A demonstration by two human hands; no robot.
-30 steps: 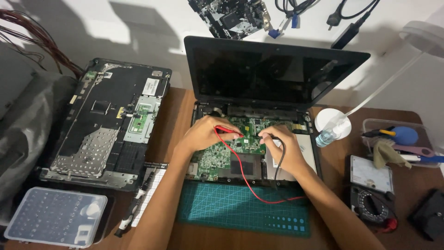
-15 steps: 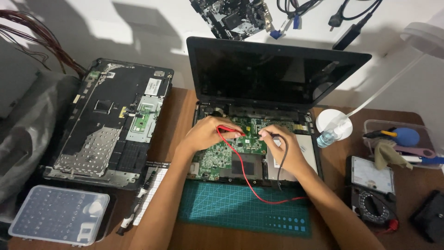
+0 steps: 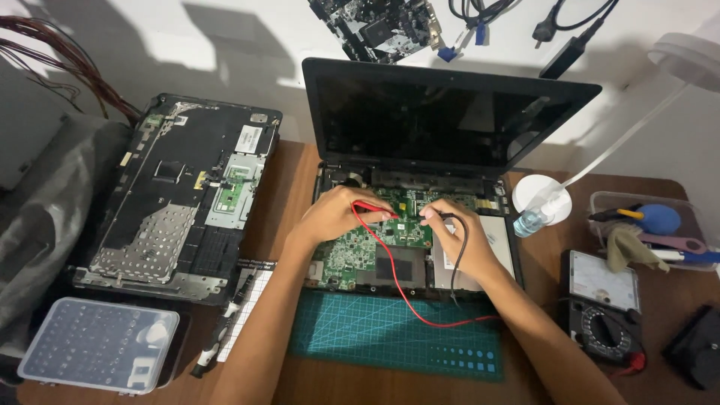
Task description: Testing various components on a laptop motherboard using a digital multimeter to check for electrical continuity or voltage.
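Head view: both hands work over the green board (image 3: 379, 240) inside the opened laptop (image 3: 420, 180), which sits at the back middle of the bench (image 3: 300, 169). The left hand (image 3: 334, 214) is closed around the red probe (image 3: 373, 209), tip down on the upper part of the board; its red lead (image 3: 409, 300) loops forward over the cutting mat (image 3: 390, 341) at the front edge. The right hand (image 3: 454, 232) pinches the black probe (image 3: 442, 217), tip just beside the red one, the two hands near but apart.

Against the earlier pictures, the hands and probes sit in much the same spots on the board; only the view has drifted a little. The probing looks like a held contact, not a move to a new point.

The meter (image 3: 604, 307) lies toward the right edge, its dial too small to read. A second, stripped laptop base (image 3: 180, 195) lies along the left side, with a clear parts box (image 3: 97, 345) at the front-left corner.
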